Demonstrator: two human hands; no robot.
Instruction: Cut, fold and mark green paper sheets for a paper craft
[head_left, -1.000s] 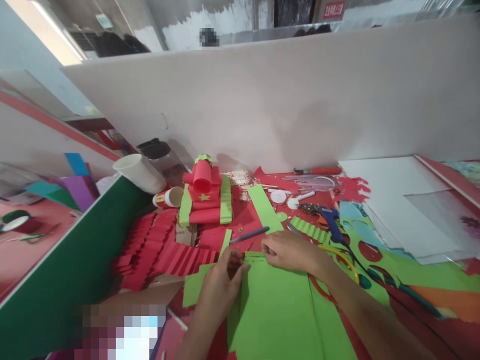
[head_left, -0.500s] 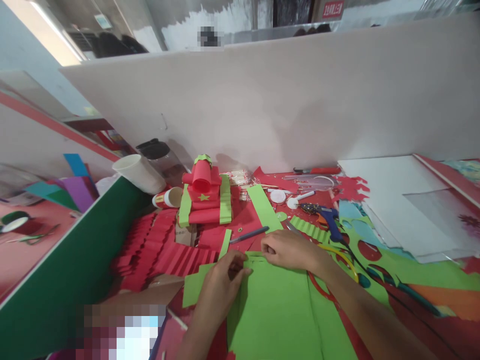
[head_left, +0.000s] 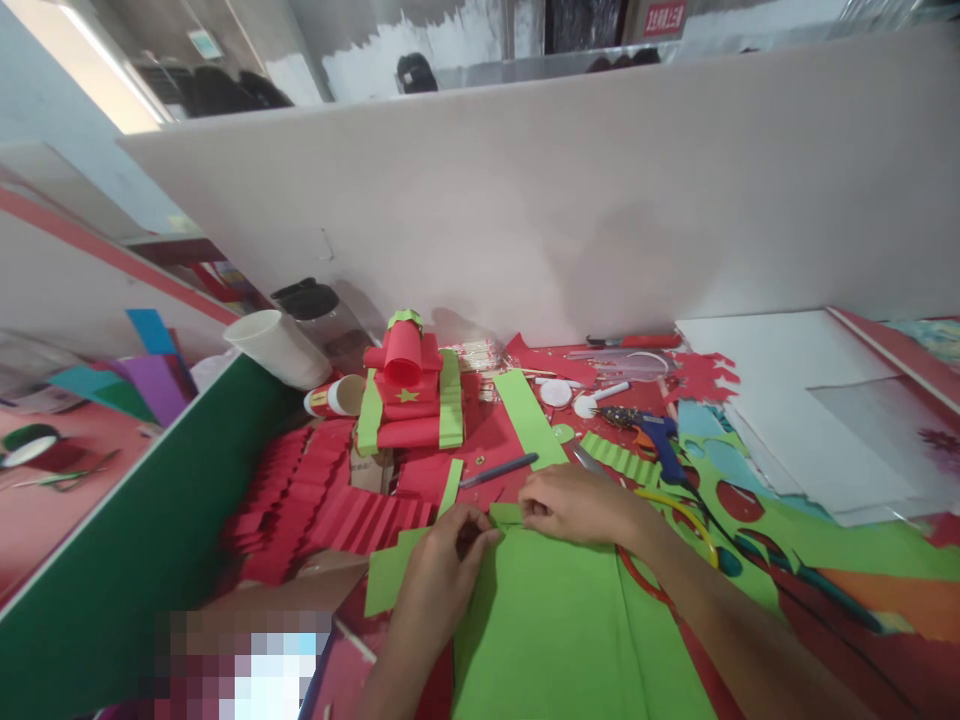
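A large sheet of green paper (head_left: 555,620) lies in front of me, with a narrow fold along its far edge. My left hand (head_left: 454,555) pinches the far left corner of this paper between thumb and fingers. At the far edge, a little to the right, my right hand (head_left: 574,502) is curled with its fingertips on the folded strip. A grey pen (head_left: 499,470) lies just beyond the hands. Scissors with yellow and red handles (head_left: 701,525) lie partly beneath my right forearm.
A red and green paper tank model (head_left: 409,390) stands at the back left, beside a paper cup (head_left: 337,397). Pleated red paper (head_left: 322,500) lies left. A blue glue gun (head_left: 660,440) and green scraps lie right. A green partition (head_left: 150,500) borders the left; a white panel (head_left: 487,210) stands behind.
The fold at the paper's far edge has shifted and now stands up more between the hands. My right hand has moved very slightly left.
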